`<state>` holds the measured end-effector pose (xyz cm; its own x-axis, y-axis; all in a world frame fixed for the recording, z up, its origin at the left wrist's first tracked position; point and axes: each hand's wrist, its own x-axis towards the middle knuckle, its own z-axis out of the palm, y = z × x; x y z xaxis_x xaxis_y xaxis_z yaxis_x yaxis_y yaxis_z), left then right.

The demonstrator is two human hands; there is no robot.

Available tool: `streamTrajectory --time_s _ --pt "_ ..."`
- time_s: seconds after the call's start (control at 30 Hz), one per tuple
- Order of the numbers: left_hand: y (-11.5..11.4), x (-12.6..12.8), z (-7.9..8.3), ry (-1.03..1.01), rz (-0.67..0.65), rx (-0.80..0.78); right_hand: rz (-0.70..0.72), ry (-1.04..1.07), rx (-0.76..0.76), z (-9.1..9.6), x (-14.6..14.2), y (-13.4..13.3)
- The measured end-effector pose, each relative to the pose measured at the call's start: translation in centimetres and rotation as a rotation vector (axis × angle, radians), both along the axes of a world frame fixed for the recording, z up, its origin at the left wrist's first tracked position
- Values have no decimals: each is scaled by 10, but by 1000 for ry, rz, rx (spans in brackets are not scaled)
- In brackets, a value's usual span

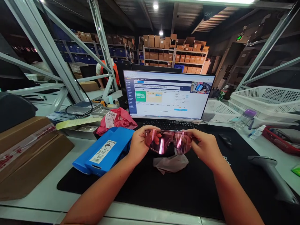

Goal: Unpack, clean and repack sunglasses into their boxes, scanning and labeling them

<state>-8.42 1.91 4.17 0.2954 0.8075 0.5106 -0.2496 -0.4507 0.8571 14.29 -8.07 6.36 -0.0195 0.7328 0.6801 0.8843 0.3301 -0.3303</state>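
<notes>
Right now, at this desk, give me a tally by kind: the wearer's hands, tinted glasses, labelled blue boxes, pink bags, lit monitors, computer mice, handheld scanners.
Left hand and right hand: 2
Tinted glasses: 1
Labelled blue box: 1
Pink bag: 1
Lit monitor: 1
Computer mouse: 1
Handheld scanner: 1
Total: 8

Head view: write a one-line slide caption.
Left hand and right hand hold pink-tinted glasses before a lit monitor, a blue box to the left.
</notes>
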Motion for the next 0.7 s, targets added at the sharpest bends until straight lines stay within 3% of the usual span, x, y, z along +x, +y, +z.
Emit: streamTrajectory --time_s 0.1,0.33,0.53,0.7 --pt "-9 -3 6 18 -41 34 86 196 -92 -4 2 8" --pt "-16 -15 15 210 23 427 352 760 -286 -17 1 23" --pt "-13 -16 16 210 28 474 410 1016 -325 -30 -7 33" --pt "-10 -15 16 178 82 436 397 1088 -355 -39 -9 42"
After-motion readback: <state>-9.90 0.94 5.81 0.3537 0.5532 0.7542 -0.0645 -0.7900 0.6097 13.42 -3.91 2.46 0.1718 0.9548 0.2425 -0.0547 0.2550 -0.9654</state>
